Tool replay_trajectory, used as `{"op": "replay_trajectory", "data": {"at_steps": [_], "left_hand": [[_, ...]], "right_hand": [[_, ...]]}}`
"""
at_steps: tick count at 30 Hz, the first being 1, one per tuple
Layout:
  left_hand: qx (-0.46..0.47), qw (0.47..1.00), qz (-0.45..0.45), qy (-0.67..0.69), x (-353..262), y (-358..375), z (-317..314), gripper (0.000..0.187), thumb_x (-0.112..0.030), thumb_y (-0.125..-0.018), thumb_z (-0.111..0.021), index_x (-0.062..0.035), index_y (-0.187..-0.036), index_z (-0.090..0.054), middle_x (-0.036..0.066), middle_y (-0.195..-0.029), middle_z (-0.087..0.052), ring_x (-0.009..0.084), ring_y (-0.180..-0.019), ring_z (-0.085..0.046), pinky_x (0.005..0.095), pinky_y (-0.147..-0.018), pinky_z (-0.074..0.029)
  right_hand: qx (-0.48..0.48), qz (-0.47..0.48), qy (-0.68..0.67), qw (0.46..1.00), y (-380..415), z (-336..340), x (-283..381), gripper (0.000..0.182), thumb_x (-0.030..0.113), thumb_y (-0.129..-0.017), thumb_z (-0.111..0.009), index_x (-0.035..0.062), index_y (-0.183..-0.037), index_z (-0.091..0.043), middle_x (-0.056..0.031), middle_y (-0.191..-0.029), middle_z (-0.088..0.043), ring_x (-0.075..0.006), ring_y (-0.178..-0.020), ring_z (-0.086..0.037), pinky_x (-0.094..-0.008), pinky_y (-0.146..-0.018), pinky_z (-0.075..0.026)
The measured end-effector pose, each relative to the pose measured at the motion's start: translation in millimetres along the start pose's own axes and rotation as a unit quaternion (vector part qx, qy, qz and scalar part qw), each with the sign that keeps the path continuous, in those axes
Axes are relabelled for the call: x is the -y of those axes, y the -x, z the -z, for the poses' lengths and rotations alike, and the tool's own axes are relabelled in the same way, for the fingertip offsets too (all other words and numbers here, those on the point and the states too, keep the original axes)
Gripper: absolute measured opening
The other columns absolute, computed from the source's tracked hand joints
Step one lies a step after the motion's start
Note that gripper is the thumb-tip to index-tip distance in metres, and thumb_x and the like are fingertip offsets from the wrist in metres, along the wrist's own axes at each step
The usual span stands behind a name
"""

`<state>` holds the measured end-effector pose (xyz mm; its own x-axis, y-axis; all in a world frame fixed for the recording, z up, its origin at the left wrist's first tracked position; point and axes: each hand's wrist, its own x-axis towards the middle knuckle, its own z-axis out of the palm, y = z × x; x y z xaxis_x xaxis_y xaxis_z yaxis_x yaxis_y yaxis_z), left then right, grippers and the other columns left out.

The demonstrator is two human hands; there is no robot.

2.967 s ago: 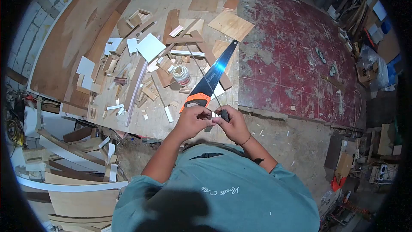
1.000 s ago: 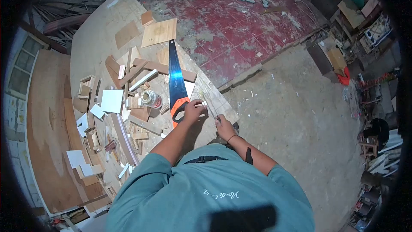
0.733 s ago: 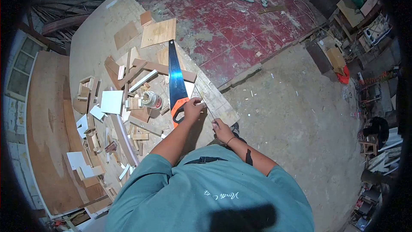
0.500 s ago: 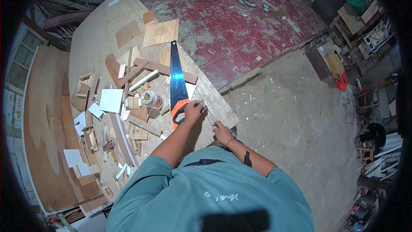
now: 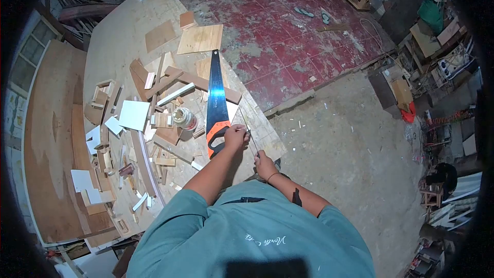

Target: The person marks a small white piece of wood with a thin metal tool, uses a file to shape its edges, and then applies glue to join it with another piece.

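Note:
Near the right edge of the wooden workbench (image 5: 257, 123), a thin dark rod (image 5: 252, 139) runs between my two hands. My left hand (image 5: 236, 136) is closed beside it, just right of the saw's handle; whatever sits between its fingertips is too small to name. The lower end of the rod is in my right hand (image 5: 263, 164), its fingers wrapped round it. A hand saw (image 5: 216, 95) with an orange and black handle lies on the bench, blade pointing away from me. Left of the saw stands an open glass jar (image 5: 183, 117).
Wood offcuts (image 5: 167, 80), white panels (image 5: 134, 115) and small frames (image 5: 104, 94) lie scattered over the bench's left side. A square board (image 5: 200, 39) is at the far side. Boxes (image 5: 399, 92) stand on the floor at the right.
My view has shifted slightly. My right hand sits a little lower, farther from my left hand, and more of the thin rod shows between them.

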<state>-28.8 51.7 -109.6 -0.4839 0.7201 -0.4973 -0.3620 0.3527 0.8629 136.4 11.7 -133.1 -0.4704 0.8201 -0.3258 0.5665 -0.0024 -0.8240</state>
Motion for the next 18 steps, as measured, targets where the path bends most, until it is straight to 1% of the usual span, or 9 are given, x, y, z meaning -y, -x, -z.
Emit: {"op": "replay_trajectory", "data": {"at_steps": [2,3,5,8,12,14,15,17,18], "left_hand": [[-0.001,0.997,-0.029,-0.068,0,-3,1,0.016,-0.015,-0.086,-0.059,-0.0010,-0.077,-0.060,0.004,-0.056,-0.057,0.0119,-0.042,-0.049,0.0280,-0.038,-0.037],[-0.001,0.997,-0.028,-0.068,5,-7,3,0.016,-0.015,-0.086,-0.059,-0.0010,-0.077,-0.060,0.004,-0.056,-0.057,0.0119,-0.042,-0.049,0.0280,-0.038,-0.037],[0.000,0.992,-0.047,-0.120,13,-16,8,0.014,-0.012,-0.084,-0.059,0.0004,-0.079,-0.062,0.005,-0.060,-0.060,0.0111,-0.046,-0.053,0.0266,-0.043,-0.041],[0.009,0.986,-0.074,-0.149,29,-35,17,0.013,-0.011,-0.082,-0.060,0.0008,-0.080,-0.064,0.006,-0.063,-0.063,0.0104,-0.050,-0.057,0.0252,-0.047,-0.044],[0.005,0.989,-0.052,-0.139,13,-22,13,0.013,-0.012,-0.080,-0.062,0.0007,-0.077,-0.065,0.006,-0.063,-0.064,0.0110,-0.053,-0.059,0.0254,-0.050,-0.046],[0.018,0.983,-0.059,-0.174,3,-12,11,0.014,-0.013,-0.079,-0.062,0.0004,-0.076,-0.066,0.006,-0.064,-0.064,0.0117,-0.055,-0.061,0.0263,-0.053,-0.048],[0.018,0.983,-0.058,-0.174,8,-15,12,0.014,-0.013,-0.079,-0.062,0.0004,-0.076,-0.066,0.006,-0.064,-0.064,0.0117,-0.055,-0.061,0.0263,-0.053,-0.048],[0.001,0.972,-0.097,-0.213,17,-22,13,0.015,-0.014,-0.079,-0.063,-0.0001,-0.075,-0.066,0.007,-0.065,-0.065,0.0127,-0.056,-0.061,0.0277,-0.055,-0.049],[0.000,0.973,-0.096,-0.212,13,-19,13,0.015,-0.014,-0.079,-0.063,-0.0001,-0.075,-0.066,0.007,-0.065,-0.065,0.0127,-0.056,-0.061,0.0277,-0.055,-0.049]], "right_hand": [[-0.002,0.013,0.046,0.999,1,3,8,0.018,0.017,-0.092,-0.047,0.0028,-0.103,-0.046,-0.0280,-0.081,-0.061,-0.0460,-0.078,-0.060,-0.0520,-0.070,-0.046],[-0.001,0.012,0.046,0.999,1,3,8,0.018,0.017,-0.092,-0.047,0.0028,-0.103,-0.046,-0.0280,-0.081,-0.061,-0.0460,-0.078,-0.060,-0.0520,-0.070,-0.046],[-0.001,0.034,0.055,0.998,1,4,9,0.018,0.017,-0.092,-0.047,0.0019,-0.101,-0.045,-0.0282,-0.080,-0.061,-0.0467,-0.076,-0.059,-0.0529,-0.068,-0.046],[0.002,0.026,0.081,0.996,-4,7,5,0.019,0.020,-0.093,-0.046,0.0027,-0.101,-0.046,-0.0265,-0.079,-0.061,-0.0457,-0.076,-0.059,-0.0517,-0.067,-0.046],[0.007,0.033,0.066,0.997,-7,14,-10,0.020,0.021,-0.093,-0.045,0.0021,-0.101,-0.046,-0.0269,-0.079,-0.060,-0.0462,-0.076,-0.059,-0.0517,-0.067,-0.046],[0.016,0.009,0.110,0.994,-8,12,-25,0.021,0.021,-0.093,-0.045,0.0018,-0.102,-0.046,-0.0273,-0.079,-0.061,-0.0468,-0.076,-0.059,-0.0520,-0.067,-0.046],[0.008,0.011,0.105,0.994,-9,12,-26,0.021,0.021,-0.093,-0.045,0.0015,-0.101,-0.046,-0.0285,-0.079,-0.060,-0.0472,-0.077,-0.059,-0.0529,-0.067,-0.045],[0.020,0.001,0.119,0.993,-10,10,-26,0.021,0.021,-0.093,-0.045,0.0015,-0.100,-0.045,-0.0290,-0.078,-0.060,-0.0474,-0.077,-0.058,-0.0533,-0.067,-0.045],[0.032,-0.008,0.132,0.991,-10,10,-24,0.021,0.021,-0.093,-0.045,0.0015,-0.099,-0.045,-0.0295,-0.078,-0.060,-0.0475,-0.077,-0.058,-0.0537,-0.067,-0.045]]}}
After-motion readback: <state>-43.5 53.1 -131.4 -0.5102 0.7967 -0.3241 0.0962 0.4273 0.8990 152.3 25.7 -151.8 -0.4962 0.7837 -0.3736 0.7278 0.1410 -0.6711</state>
